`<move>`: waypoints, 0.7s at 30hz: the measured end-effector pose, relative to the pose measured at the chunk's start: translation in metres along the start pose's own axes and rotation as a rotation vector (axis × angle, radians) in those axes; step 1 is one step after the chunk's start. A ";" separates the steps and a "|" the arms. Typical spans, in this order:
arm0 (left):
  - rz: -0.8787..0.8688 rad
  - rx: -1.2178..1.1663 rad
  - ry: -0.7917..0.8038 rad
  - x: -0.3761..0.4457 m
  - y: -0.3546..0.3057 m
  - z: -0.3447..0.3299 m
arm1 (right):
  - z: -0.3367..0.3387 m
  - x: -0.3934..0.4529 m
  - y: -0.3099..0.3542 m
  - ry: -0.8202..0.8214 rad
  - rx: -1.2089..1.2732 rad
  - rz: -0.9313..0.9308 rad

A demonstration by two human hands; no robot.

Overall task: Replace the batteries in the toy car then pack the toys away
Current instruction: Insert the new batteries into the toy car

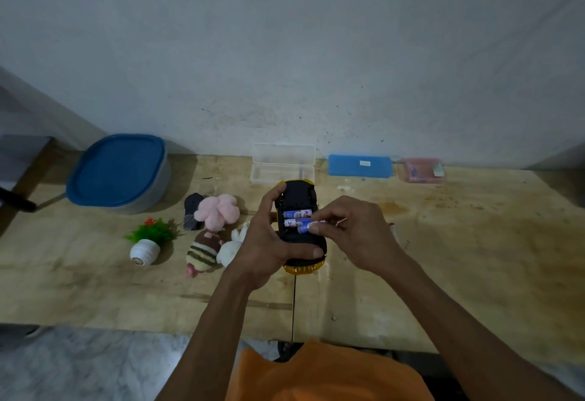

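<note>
My left hand [264,242] grips a yellow toy car [300,198] upside down above the wooden table, its black underside up and the battery bay uncovered. Two blue-and-white batteries [297,217] lie side by side in the bay. My right hand [351,229] pinches a third blue battery [308,227] at the near side of the bay, tilted against the car. Left of the car lie a pink plush [218,210], a striped plush doll [201,253] and a white plush [231,247]. A black piece [192,210] lies by the pink plush.
A grey tub with a blue lid [118,172] stands at the back left. A clear open case [283,163], a blue box [359,165] and a pink box [422,170] line the wall. A small potted fake plant [148,242] lies on its side at the left.
</note>
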State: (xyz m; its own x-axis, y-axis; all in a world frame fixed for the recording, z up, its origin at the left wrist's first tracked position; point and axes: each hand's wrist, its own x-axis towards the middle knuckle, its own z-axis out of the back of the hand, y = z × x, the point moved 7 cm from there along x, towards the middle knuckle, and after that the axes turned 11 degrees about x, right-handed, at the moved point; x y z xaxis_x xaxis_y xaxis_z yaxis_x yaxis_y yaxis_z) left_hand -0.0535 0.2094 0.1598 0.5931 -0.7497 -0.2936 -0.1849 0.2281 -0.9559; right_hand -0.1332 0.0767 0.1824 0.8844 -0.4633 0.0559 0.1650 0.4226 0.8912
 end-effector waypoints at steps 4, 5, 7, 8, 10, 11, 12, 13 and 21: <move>-0.008 0.005 0.010 0.001 -0.002 -0.005 | -0.003 -0.005 0.001 -0.092 0.077 0.029; -0.007 0.007 0.006 0.001 -0.003 -0.005 | -0.004 -0.005 0.001 -0.095 0.070 0.044; 0.001 -0.004 -0.006 0.000 -0.001 -0.003 | -0.007 -0.006 0.002 -0.071 0.020 0.058; 0.004 -0.011 -0.011 0.000 0.000 -0.001 | -0.008 -0.006 0.002 -0.053 0.003 0.049; 0.009 -0.015 -0.014 0.000 0.002 0.000 | -0.006 -0.006 0.000 -0.044 0.033 0.004; 0.009 -0.018 -0.010 -0.001 0.003 0.000 | -0.005 -0.006 -0.001 -0.049 0.055 -0.023; 0.008 -0.022 -0.004 -0.001 0.004 -0.001 | -0.005 -0.006 -0.002 -0.052 0.066 -0.044; 0.008 -0.025 0.001 -0.001 0.005 -0.002 | -0.006 -0.005 -0.003 -0.049 0.061 -0.057; 0.028 -0.026 -0.006 -0.003 0.012 0.002 | -0.010 -0.005 -0.017 -0.049 0.193 -0.239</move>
State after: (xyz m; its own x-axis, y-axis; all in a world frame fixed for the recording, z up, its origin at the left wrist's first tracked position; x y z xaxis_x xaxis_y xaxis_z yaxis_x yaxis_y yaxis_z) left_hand -0.0563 0.2157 0.1495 0.5922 -0.7395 -0.3199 -0.2215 0.2323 -0.9471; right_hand -0.1359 0.0791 0.1623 0.8077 -0.5707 -0.1483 0.2760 0.1436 0.9504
